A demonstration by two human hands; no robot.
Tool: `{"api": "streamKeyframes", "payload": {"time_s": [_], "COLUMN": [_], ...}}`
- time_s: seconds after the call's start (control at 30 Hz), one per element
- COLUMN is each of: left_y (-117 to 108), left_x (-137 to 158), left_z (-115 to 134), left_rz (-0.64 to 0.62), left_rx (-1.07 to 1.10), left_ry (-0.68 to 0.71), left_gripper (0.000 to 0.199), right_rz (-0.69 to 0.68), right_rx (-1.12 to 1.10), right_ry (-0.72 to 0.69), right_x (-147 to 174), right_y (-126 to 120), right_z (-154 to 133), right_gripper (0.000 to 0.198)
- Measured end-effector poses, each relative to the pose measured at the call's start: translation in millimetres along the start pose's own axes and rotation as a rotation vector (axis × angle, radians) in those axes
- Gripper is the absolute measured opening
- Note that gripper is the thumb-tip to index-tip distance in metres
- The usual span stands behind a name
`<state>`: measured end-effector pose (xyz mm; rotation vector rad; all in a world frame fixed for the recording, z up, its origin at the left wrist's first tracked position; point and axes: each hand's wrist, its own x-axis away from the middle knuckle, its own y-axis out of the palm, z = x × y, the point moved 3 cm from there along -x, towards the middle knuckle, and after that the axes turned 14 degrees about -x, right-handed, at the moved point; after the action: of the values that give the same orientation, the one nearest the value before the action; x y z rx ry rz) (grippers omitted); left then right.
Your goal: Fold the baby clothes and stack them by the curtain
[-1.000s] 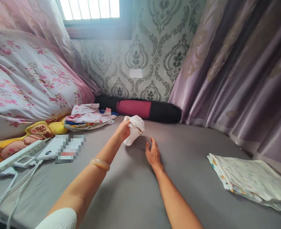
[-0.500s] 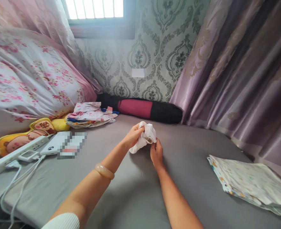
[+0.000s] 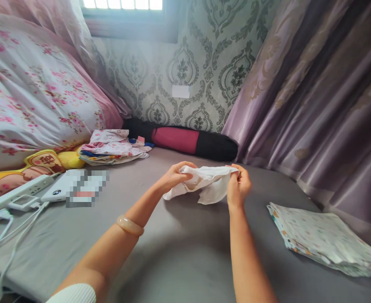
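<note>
Bed (image 3: 179, 252): I see a grey sheet filling the lower view; everything lies on it.
Curtain (image 3: 314, 97): mauve, hanging along my right side.
Quilt (image 3: 30, 92): pink floral, heaped at the far left.
Folded printed cloth (image 3: 324, 240): flat on the bed to my right, well apart from the hands.
Bolster (image 3: 185, 141): black and red, against the wallpapered wall.
Folded clothes pile (image 3: 112, 147): by the quilt, behind my left hand.
White cloth (image 3: 206, 183): the thing in hand. It is held just above the bed in the middle of the view, stretched between both hands, its lower part sagging.
Change: half a second ago the cloth was a bunched wad with the two hands close together; a second ago only the left held it and the right lay on the sheet. Now the hands have drawn apart and the cloth is opened wide. I judge it is being spread out, with its top edge now found.
Left hand (image 3: 173, 179): fingers closed on the cloth's left end.
Right hand (image 3: 239, 185): fingers pinched shut on the right corner.
Bangle (image 3: 130, 225): on my left wrist.
</note>
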<state>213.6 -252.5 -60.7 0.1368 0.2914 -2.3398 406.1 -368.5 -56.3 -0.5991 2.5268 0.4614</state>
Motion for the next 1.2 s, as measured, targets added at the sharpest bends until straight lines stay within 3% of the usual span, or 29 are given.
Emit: {"api": "streamKeyframes", "payload": {"time_s": [0.1,0.27,0.43,0.6,0.73,0.8,0.9,1.03,1.2], "left_y": [4,8,15,19,23,26,28,28,24], "left_x": [-2,-2,-2,-3,-5,-5,-4,-3,-4], "left_z": [1,1,-1,-8,-16,-18,-18,-17,-23], "left_rz": [0.014,0.07,0.079,0.1,0.088,0.065,0.035,0.033,0.082], "left_rx": [0.008,0.053,0.057,0.076,0.071,0.08,0.078,0.07,0.054], "left_ry": [-0.019,-0.06,-0.075,-0.124,-0.133,-0.126,-0.101,-0.063,-0.08], "left_gripper": [0.039,0.035,0.032,0.042,0.04,0.037,0.035,0.035,0.036], "right_rz": [-0.028,-0.134,-0.277,-0.382,-0.488,-0.539,-0.687,-0.898,-0.953], "right_rx": [0.04,-0.052,0.092,0.457,0.747,0.706,0.455,0.262,0.258], "right_ry": [0.067,0.351,0.54,0.349,0.205,0.129,0.088,0.14,0.23], "right_x": [-6,-11,-14,-20,-17,-13,-3,11,16], "right_y": [-7,-16,-24,-40,-40,-31,-14,2,4], "right_z": [-13,-25,-8,19,18,10,-1,-4,-5], "right_gripper": [0.031,0.02,0.023,0.026,0.028,0.032,0.034,0.044,0.036]}}
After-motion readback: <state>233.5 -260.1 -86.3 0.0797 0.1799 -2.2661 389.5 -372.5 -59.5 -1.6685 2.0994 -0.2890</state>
